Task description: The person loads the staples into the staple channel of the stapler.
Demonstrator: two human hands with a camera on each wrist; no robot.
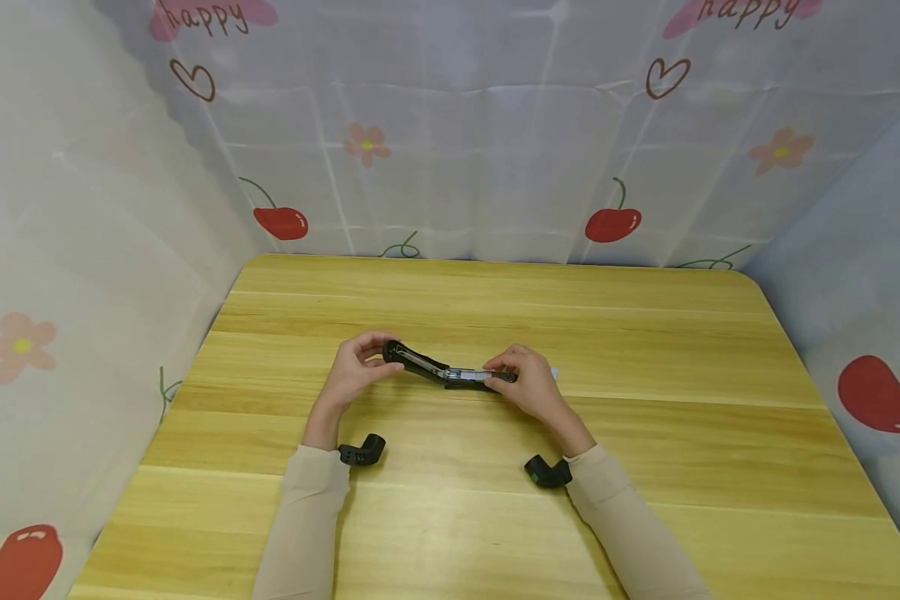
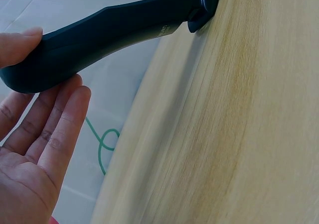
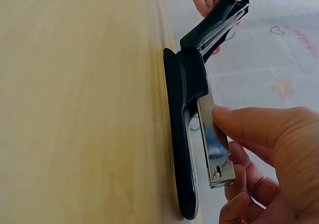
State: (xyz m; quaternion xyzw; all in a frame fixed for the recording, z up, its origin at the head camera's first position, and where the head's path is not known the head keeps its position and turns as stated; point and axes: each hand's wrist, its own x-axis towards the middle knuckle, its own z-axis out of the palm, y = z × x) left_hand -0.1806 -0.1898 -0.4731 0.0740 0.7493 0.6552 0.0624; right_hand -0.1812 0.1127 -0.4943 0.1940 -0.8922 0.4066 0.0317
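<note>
A black stapler (image 1: 422, 364) rests on the wooden table with its top arm swung far back. My left hand (image 1: 351, 368) grips the rounded end of that raised top arm (image 2: 117, 32), thumb on one side and fingers on the other. In the right wrist view, the silver staple magazine (image 3: 214, 144) stands apart from the black base (image 3: 179, 134). My right hand (image 1: 531, 385) pinches the magazine between thumb and fingers. Whether staples lie inside the magazine cannot be made out.
The wooden table (image 1: 450, 517) spreads around both hands. A small white piece (image 1: 555, 372) shows just behind the right hand, mostly hidden. Printed curtains (image 1: 450, 192) hang at the table's back and sides. A black wrist camera (image 1: 363, 451) sits on the left wrist, another (image 1: 547, 472) on the right.
</note>
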